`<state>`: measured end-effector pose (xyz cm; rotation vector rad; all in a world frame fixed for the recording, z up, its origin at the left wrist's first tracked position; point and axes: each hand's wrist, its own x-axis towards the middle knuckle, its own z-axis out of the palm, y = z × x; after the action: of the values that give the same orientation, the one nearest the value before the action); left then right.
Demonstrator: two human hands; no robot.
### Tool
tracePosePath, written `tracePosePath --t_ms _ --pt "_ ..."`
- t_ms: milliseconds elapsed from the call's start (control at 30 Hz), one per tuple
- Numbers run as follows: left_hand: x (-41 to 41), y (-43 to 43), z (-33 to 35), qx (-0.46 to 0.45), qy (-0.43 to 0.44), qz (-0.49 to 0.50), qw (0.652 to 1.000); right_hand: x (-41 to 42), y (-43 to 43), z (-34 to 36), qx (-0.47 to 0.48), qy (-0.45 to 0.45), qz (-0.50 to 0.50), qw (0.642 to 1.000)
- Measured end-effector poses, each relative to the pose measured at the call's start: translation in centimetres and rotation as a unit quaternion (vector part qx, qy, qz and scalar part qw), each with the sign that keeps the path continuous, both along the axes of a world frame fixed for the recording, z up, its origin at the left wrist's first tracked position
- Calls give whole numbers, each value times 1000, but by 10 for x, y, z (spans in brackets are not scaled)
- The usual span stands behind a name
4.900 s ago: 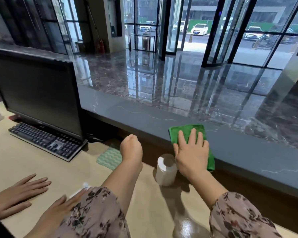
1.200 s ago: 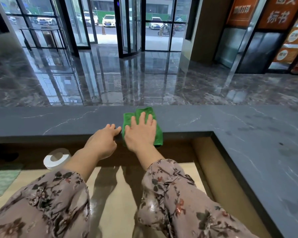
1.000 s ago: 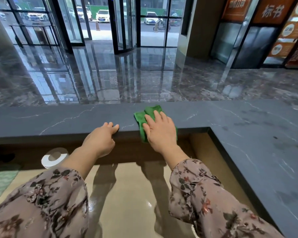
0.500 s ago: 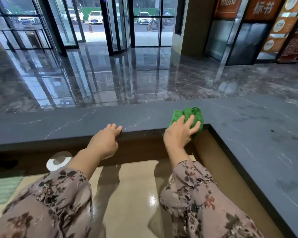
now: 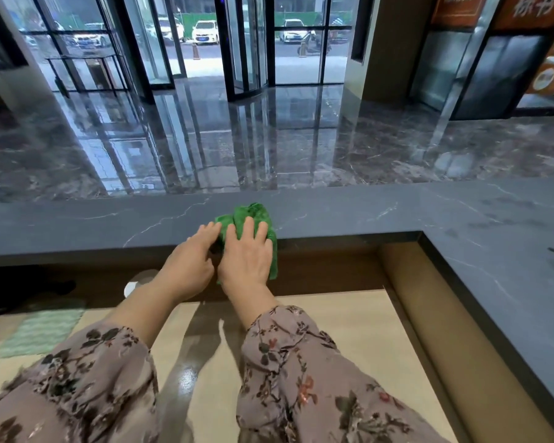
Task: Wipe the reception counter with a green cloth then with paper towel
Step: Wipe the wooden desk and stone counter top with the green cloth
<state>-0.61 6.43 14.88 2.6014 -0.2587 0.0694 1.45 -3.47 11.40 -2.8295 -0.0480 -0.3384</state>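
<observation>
Running near-to-far, the green cloth [image 5: 253,214] overhangs the counter [image 5: 365,215] edge.

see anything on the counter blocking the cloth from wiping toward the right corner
Nothing visible does. The right hand lies flat on the cloth at the counter's near edge, and from there to the corner only bare stone shows.

On grey counter [image 5: 397,212], green cloth [image 5: 251,214] is bunched under the grip; paper towel roll [image 5: 131,286] and pale mat [image 5: 42,330] are set on lower desk [image 5: 349,324], down-left of it.
</observation>
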Motion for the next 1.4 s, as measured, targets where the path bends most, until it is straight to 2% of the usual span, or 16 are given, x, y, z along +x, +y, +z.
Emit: tracePosePath --t_ms 100,167,367,567,800,900,1200,1400 --pt "1 -3 -1 16 3 6 1000 2 -36 -1 -77 -49 64 994" --pt "4 -9 -3 47 1 2 999 3 -65 -1 -107 -62 55 991" --pt "9 -52 -11 104 -13 -33 994 6 -170 7 -148 -38 -58 987" --pt "11 -100 -9 116 -24 -90 989 13 -257 26 -178 72 -174 966" --pt "16 -155 -9 93 -41 -145 984 24 -260 33 -104 206 -171 958" --pt "17 -176 -9 99 -16 -141 985 25 -267 37 -80 242 -152 955" --pt "21 -186 -1 140 20 -142 980 53 -267 40 -92 263 -132 951" --pt "22 -190 -5 140 24 -117 983 87 -253 37 -119 242 -71 960"
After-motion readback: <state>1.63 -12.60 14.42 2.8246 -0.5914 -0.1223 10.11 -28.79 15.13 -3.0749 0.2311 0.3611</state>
